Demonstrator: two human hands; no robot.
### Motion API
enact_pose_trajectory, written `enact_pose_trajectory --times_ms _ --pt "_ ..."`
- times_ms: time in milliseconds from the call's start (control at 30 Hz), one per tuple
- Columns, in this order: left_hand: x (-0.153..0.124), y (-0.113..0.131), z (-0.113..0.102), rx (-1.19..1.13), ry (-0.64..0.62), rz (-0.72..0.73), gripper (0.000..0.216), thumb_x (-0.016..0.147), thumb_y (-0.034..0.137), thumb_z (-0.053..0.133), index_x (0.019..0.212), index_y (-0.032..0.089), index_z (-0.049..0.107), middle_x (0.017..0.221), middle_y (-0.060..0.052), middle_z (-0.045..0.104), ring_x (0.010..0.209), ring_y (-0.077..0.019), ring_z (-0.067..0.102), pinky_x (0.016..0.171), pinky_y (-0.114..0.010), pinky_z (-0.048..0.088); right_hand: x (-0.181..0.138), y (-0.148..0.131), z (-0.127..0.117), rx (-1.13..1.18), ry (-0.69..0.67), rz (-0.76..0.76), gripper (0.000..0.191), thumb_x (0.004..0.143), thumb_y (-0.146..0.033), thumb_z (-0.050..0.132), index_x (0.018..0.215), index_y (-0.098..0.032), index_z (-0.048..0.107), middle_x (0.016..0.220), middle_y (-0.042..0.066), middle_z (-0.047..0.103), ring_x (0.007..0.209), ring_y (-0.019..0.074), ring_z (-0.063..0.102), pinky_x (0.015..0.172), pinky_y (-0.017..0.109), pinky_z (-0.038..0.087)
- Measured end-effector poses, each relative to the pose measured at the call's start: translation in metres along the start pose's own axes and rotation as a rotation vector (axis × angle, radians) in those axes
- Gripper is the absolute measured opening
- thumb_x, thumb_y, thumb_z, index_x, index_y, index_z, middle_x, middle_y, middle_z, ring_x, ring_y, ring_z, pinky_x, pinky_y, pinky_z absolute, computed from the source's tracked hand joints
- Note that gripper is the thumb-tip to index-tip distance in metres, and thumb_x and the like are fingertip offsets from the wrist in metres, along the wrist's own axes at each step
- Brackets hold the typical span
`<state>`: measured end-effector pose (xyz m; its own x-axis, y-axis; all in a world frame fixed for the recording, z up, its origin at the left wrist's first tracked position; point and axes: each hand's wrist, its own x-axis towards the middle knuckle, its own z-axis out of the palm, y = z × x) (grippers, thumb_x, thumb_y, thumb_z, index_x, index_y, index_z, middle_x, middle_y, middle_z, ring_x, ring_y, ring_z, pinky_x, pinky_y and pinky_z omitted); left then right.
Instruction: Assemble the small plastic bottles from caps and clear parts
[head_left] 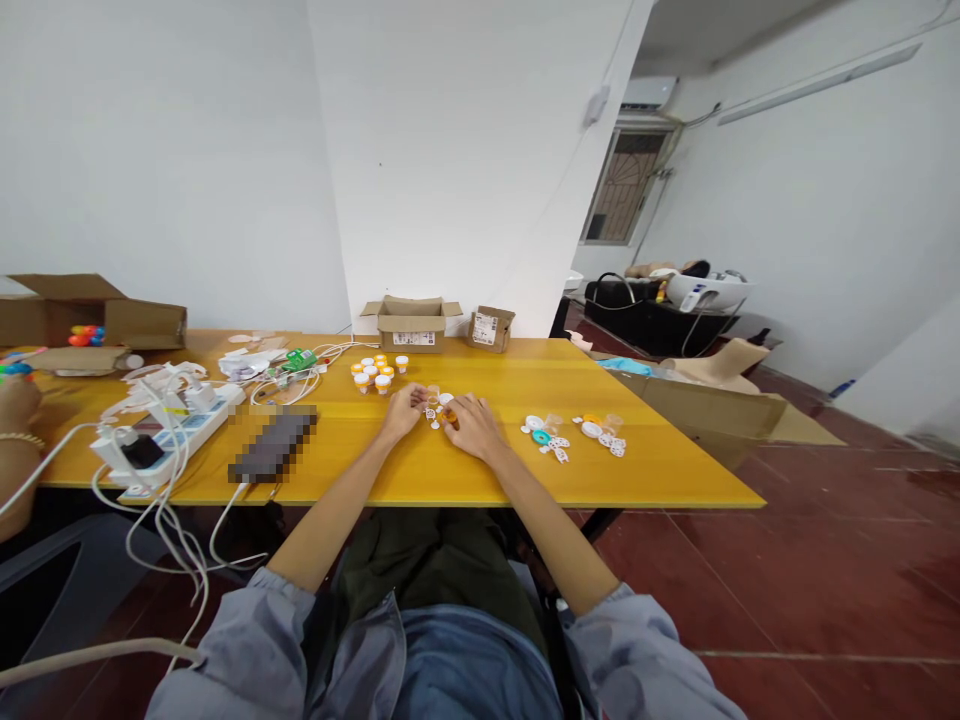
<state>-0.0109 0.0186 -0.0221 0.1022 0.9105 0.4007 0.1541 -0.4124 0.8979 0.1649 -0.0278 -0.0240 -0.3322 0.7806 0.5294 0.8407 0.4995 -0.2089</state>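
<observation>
My left hand is on the table with its fingers closed at a small clear plastic cup. Just right of it, my right hand curls its fingers over a small round orange part, which they partly cover. Between the hands lie a white disc and a white piece with dark spots or holes. Further right are two groups of similar loose parts: one with a teal disc, the other with an orange ring, each with a clear cup and spotted white pieces.
Several small white-and-orange capped pieces stand beyond my left hand. Two cardboard boxes are against the wall. Left are a blurred dark device, a power strip with tangled cables, and another person's arm.
</observation>
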Motion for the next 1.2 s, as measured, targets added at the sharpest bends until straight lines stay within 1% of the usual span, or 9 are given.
enact_pose_trajectory --times_ms 233,400,500,600,833,967,1200 --pt "-0.0009 0.0012 -0.0004 -0.003 0.004 -0.004 0.019 0.065 0.004 0.070 0.074 0.020 0.064 0.074 -0.001 0.070 0.078 -0.0183 0.069 0.082 -0.034 0.057 -0.0002 0.0008 -0.0017 0.044 0.022 -0.034 0.008 0.093 -0.028 0.057 0.091 -0.024 0.064 0.096 0.007 0.069 0.098 0.0234 0.058 0.087 0.036 0.042" --pt "-0.0014 0.0006 -0.0009 -0.020 0.001 -0.008 0.019 0.065 0.006 0.071 0.076 0.020 0.065 0.075 -0.001 0.070 0.079 -0.0184 0.068 0.080 -0.033 0.058 -0.0006 -0.0047 -0.0058 0.139 0.065 -0.114 0.010 0.095 -0.033 0.057 0.097 -0.025 0.064 0.103 0.006 0.068 0.098 0.0231 0.058 0.089 0.037 0.044" --pt "-0.0018 -0.0001 -0.0010 -0.016 0.002 -0.016 0.019 0.065 0.006 0.072 0.077 0.020 0.065 0.076 -0.001 0.070 0.080 -0.0191 0.069 0.082 -0.035 0.057 -0.0009 -0.0056 -0.0050 0.163 0.047 -0.174 0.010 0.095 -0.033 0.058 0.098 -0.026 0.064 0.102 0.006 0.068 0.097 0.0228 0.059 0.090 0.037 0.044" --pt "-0.0023 0.0000 -0.0009 -0.009 -0.001 -0.016 0.019 0.066 0.006 0.071 0.077 0.020 0.065 0.077 -0.001 0.071 0.082 -0.0195 0.069 0.086 -0.036 0.057 -0.0007 -0.0045 -0.0034 0.154 0.027 -0.201 0.009 0.094 -0.033 0.060 0.098 -0.026 0.064 0.102 0.006 0.067 0.098 0.0228 0.059 0.090 0.037 0.045" --pt "-0.0030 0.0022 -0.0006 0.000 -0.013 -0.003 0.018 0.066 0.004 0.070 0.074 0.020 0.065 0.075 -0.002 0.071 0.082 -0.0197 0.069 0.087 -0.037 0.056 0.0002 -0.0032 -0.0011 0.147 -0.039 -0.212 0.008 0.093 -0.031 0.063 0.097 -0.024 0.064 0.099 0.006 0.066 0.098 0.0217 0.059 0.090 0.034 0.046" --pt "-0.0039 0.0054 -0.0003 -0.008 -0.023 -0.006 0.017 0.066 0.005 0.072 0.072 0.020 0.065 0.074 -0.001 0.070 0.082 -0.0202 0.069 0.086 -0.037 0.056 -0.0005 -0.0043 -0.0024 0.160 -0.044 -0.187 0.006 0.092 -0.029 0.063 0.095 -0.024 0.065 0.100 0.006 0.067 0.099 0.0214 0.060 0.090 0.034 0.047" --pt "-0.0059 0.0094 0.0004 0.020 -0.020 0.004 0.017 0.068 0.003 0.069 0.071 0.019 0.064 0.074 -0.002 0.070 0.079 -0.0197 0.069 0.083 -0.036 0.056 -0.0011 -0.0077 -0.0054 0.160 -0.030 -0.170 0.006 0.089 -0.027 0.067 0.092 -0.023 0.063 0.098 0.005 0.068 0.098 0.0212 0.061 0.090 0.033 0.047"
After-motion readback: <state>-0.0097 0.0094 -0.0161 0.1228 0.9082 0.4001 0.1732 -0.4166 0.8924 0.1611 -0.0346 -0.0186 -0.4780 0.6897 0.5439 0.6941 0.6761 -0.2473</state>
